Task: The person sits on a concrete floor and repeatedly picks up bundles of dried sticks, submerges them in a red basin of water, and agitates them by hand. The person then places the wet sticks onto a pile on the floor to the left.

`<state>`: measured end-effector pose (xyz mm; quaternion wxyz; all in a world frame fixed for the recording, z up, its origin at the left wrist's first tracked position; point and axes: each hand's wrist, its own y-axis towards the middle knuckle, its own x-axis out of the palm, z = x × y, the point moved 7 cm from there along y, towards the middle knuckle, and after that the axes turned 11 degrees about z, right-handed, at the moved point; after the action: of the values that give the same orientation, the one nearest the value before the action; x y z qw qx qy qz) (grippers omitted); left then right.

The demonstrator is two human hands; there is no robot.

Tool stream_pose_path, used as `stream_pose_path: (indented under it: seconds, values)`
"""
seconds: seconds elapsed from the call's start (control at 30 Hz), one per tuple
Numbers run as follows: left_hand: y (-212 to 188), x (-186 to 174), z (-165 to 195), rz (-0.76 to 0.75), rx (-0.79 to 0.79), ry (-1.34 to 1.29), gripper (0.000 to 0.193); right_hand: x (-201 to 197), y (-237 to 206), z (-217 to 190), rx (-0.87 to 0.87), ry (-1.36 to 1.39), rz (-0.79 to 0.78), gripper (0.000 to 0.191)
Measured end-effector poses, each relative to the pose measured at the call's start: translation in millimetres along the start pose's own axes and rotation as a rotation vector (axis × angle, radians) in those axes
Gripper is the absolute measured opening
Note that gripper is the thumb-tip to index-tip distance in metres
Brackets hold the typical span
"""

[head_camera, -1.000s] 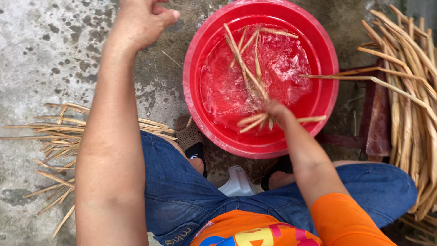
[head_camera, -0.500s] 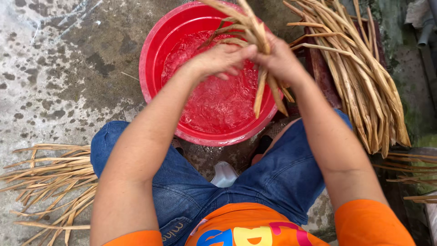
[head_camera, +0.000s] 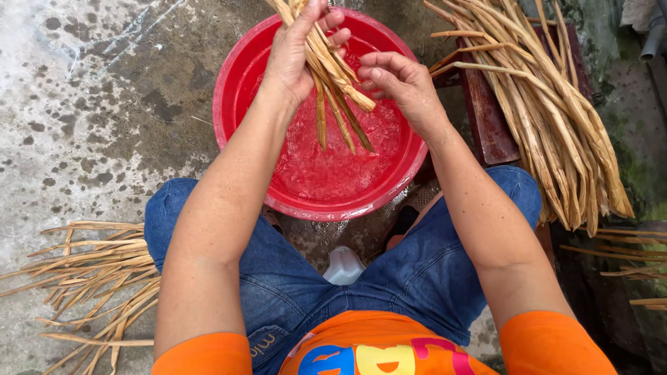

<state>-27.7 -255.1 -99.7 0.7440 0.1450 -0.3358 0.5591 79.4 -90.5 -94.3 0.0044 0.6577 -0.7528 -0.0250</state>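
We note L hand [head_camera: 295, 52] at top centre of frame, fingers closed round a bundle of pale wet strips [head_camera: 333, 76] held above the red basin [head_camera: 240, 104]; strip ends hang toward the water. R hand [head_camera: 403, 83], just right of bundle, fingers curled, tips touching the strips near the lower part, grip partial. Basin sits upper centre on wet concrete floor [head_camera: 90, 104] betw. the knees; a large pile of dry strips [head_camera: 556, 118] lies upper right on a dark red bench [head_camera: 486, 118], a smaller loose pile [head_camera: 90, 271] lower left.
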Motion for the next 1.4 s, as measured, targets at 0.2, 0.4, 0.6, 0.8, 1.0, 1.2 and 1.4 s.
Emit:
stream_pose_path:
  seconds: [0.2, 0.4, 0.6, 0.8, 1.0, 1.2, 1.4]
  values:
    - [-3, 4, 6, 0.024, 0.054, 0.04, 0.044, 18, -9, -6, -0.138, -0.109, 0.027, 0.033]
    - [-2, 9, -8, -0.042, 0.006, 0.049, 0.056, 22, -3, 6, -0.005, -0.118, 0.057, 0.018]
    - [-1, 4, 1, -0.005, 0.034, 0.019, 0.044, 16, 0, 6, -0.016, -0.09, -0.029, 0.006]
    - [1, 3, 1, 0.045, 0.005, 0.032, 0.039, 23, -3, -1, -0.003, 0.081, -0.022, 0.008]
    - [3, 8, -8, 0.025, -0.035, 0.05, 0.045, 37, -5, 7, 0.018, -0.033, -0.056, 0.041]
    - [-3, 17, -20, -0.138, -0.061, 0.395, 0.049, 25, 4, 23, -0.003, -0.067, -0.038, 0.032]
    - [-9, 3, -5, -0.149, -0.206, 0.537, 0.041, 23, 6, 29, 0.023, -0.198, -0.09, 0.03]
